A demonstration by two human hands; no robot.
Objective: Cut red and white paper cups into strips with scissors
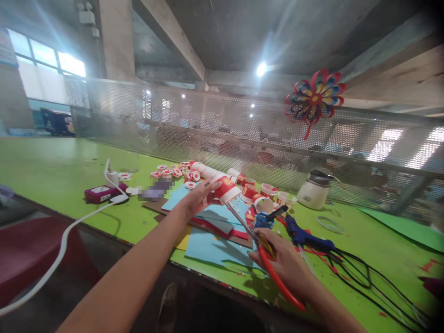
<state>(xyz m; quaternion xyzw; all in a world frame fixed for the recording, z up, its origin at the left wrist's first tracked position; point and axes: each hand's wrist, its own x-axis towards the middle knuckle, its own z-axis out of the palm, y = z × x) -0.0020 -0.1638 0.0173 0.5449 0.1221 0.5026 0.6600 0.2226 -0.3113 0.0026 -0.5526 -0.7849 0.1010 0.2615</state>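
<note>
My left hand (pixel 203 198) grips a red and white paper cup (pixel 228 186) with a gold print, tilted above the stacked paper. In my right hand (pixel 282 259) is a pair of scissors (pixel 268 273) with orange-red handles. The blades point up and left and reach the cup's lower edge; whether they are cutting into it I cannot tell. Sheets of light blue paper (pixel 204 249) lie beneath both hands, with some red and brown sheets among them. Several cut cup pieces (pixel 263 203) stand just beyond the scissors.
A row of nested cups (pixel 205 170) and several round cup bottoms (pixel 166 173) lie farther back. At right are a blue glue gun (pixel 307 238) with black cables, a white pot (pixel 314 192) and green paper (pixel 405 229). A white cord (pixel 65 238) crosses the left edge.
</note>
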